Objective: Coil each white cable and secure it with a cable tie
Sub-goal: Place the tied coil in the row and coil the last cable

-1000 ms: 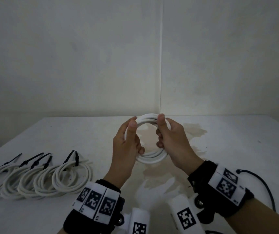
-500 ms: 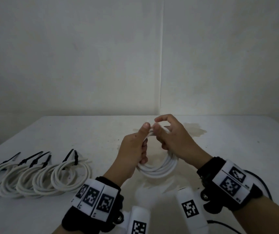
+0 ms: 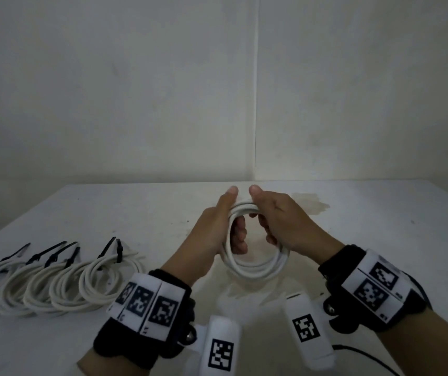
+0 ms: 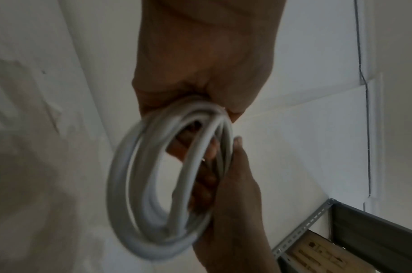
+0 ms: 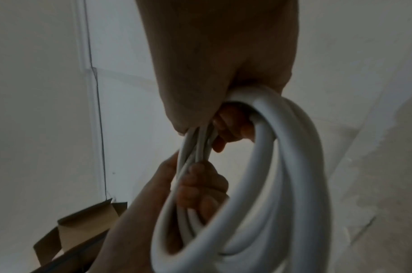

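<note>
**Holding the Cable Ring**

Above the middle of the surface [image 3: 380, 240], the left hand [image 3: 212, 234] and right hand [image 3: 285, 226] both grip the top of a white cable coil [image 3: 255, 270], thumbs up and close together. The cable looks bendy, smooth and springy, so its loops may pop apart. Best to pinch all loops together. Tied coils [image 3: 54, 283] lie by the left edge.

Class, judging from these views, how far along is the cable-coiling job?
Done: a row of tied coils with black cable ties lies on the table. In hand: the left hand and right hand grip a coiled white cable. Left: no tie shows on it yet.
</note>
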Tool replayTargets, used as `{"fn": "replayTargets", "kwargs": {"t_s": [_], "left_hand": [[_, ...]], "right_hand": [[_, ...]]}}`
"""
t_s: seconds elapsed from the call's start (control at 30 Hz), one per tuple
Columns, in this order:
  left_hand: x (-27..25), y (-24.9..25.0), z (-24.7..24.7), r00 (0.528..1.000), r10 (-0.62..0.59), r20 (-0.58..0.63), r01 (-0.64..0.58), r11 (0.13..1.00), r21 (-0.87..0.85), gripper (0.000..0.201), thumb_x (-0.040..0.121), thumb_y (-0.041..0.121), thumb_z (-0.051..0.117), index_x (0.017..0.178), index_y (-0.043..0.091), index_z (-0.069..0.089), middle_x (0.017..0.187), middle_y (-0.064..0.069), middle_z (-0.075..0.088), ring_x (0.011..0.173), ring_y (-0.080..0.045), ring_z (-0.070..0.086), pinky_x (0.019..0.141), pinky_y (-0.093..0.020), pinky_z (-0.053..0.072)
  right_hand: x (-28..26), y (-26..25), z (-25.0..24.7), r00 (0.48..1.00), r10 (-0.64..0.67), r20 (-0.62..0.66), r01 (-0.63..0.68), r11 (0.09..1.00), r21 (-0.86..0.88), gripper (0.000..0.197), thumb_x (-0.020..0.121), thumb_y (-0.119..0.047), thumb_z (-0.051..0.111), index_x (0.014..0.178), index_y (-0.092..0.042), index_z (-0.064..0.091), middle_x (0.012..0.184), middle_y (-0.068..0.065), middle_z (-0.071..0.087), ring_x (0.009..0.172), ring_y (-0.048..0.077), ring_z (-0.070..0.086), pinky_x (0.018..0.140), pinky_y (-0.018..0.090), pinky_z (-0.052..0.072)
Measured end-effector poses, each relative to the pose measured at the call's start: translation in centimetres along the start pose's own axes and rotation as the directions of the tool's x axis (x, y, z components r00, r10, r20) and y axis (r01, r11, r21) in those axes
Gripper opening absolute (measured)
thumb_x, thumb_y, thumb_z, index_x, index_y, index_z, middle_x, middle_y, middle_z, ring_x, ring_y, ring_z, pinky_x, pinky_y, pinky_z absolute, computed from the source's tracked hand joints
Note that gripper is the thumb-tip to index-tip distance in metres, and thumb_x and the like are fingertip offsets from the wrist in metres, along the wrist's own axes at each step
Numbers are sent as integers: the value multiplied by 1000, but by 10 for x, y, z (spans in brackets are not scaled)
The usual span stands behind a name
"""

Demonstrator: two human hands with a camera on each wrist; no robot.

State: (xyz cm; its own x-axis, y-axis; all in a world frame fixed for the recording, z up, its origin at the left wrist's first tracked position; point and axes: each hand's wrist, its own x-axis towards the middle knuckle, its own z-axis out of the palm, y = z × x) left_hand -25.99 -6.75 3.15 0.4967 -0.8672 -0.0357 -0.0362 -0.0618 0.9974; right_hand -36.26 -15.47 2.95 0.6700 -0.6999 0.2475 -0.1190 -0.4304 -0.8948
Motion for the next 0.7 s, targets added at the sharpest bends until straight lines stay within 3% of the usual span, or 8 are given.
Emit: {"fn": "replayTargets", "kwargs": {"t_s": [0.1,0.17,0.27,0.37,0.43,0.5,0.6,0.7], "left_hand": [[-3,-6,14,994,16,-108,-19,999,-34,57,92,52,38,51,13,43,35,7,35,32,-10,32,40,-21,31],[-4,-10,17,996,-11,-86,5,997,-72,56,91,53,39,52,13,41,36,7,32,32,-10,28,38,-20,28],[-2,-12,15,994,-59,89,70,990,-126,55,88,56,41,53,14,41,40,6,33,36,-10,32,42,-22,33],[-2,-12,14,964,-76,256,132,969,-208,52,83,58,41,56,14,44,42,3,40,37,-13,42,48,-24,43],[-3,-12,16,949,-89,303,169,953,-250,51,82,59,40,57,15,44,40,5,33,34,-10,35,44,-22,41],[-3,-13,20,953,-110,283,183,951,-249,52,87,57,38,55,16,40,38,7,25,32,-8,25,39,-20,35],[-2,-13,27,980,-119,157,155,957,-247,52,90,52,41,51,17,37,36,7,22,30,-8,20,35,-17,25],[1,-14,30,993,-107,41,115,938,-326,51,91,48,43,51,16,35,36,6,23,29,-8,19,34,-17,21]], "right_hand": [[-1,1,1,998,-55,-22,52,992,-111,45,95,-43,34,61,-16,47,42,-14,48,37,1,43,52,21,32],[-4,6,2,996,-73,-47,67,990,-123,45,93,-45,36,61,-13,43,48,-9,45,39,3,41,53,24,33],[-7,11,-2,990,-104,-92,88,983,-164,46,91,-46,36,65,-9,42,57,3,39,42,7,34,53,26,32],[-7,13,-8,982,-143,-124,111,966,-234,47,90,-48,35,61,-11,42,56,2,41,50,12,37,56,27,32],[-8,13,-11,980,-152,-125,117,961,-249,46,87,-50,35,59,-15,40,55,1,41,50,12,37,55,26,32],[-10,16,-11,984,-145,-108,119,969,-218,47,81,-57,34,61,-14,40,56,4,41,49,12,35,53,26,32],[-14,19,-16,995,-71,-75,71,997,-15,50,74,-62,35,71,-13,48,57,3,47,45,10,40,49,23,36],[-21,22,-22,999,42,-30,-37,992,124,57,83,-58,29,90,-8,56,63,-2,58,46,6,52,47,14,40]]}}
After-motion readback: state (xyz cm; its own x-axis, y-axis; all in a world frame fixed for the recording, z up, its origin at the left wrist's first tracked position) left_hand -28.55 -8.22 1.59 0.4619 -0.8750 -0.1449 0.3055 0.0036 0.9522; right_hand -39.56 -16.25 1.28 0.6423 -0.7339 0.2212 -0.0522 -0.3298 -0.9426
